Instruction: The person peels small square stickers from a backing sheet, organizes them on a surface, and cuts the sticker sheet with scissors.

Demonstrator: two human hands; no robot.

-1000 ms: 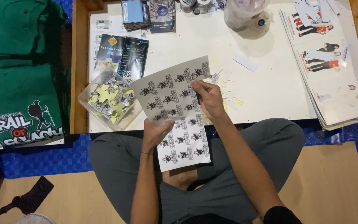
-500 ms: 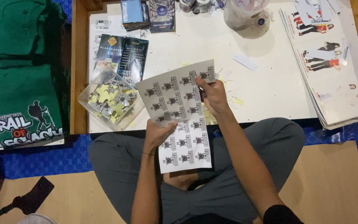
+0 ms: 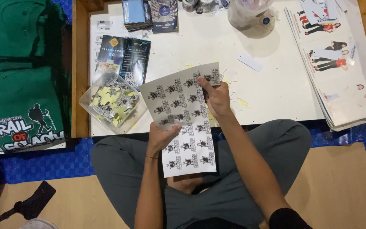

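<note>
I hold a grey sheet of printed stickers (image 3: pixel 183 123) over my lap and the edge of a low white table (image 3: pixel 276 89). My left hand (image 3: pixel 161 136) grips the sheet's left edge near its middle. My right hand (image 3: pixel 217 98) pinches the sheet near its top right corner, thumb on the printed side. The sheet carries rows of small dark emblem stickers. I sit cross-legged in grey trousers (image 3: pixel 259 169).
A clear plastic tray (image 3: pixel 111 101) of cut stickers and yellow backing scraps sits on the table's left. Dark leaflets (image 3: pixel 123 55) lie behind it. A stack of printed sheets (image 3: pixel 339 63) lies at right, a clear tub (image 3: pixel 250 15) at the back, green printed shirts (image 3: pixel 20 106) at left.
The sheet has slid a little down and left toward me; my right hand has shifted along its top edge. My left hand keeps its grip.
</note>
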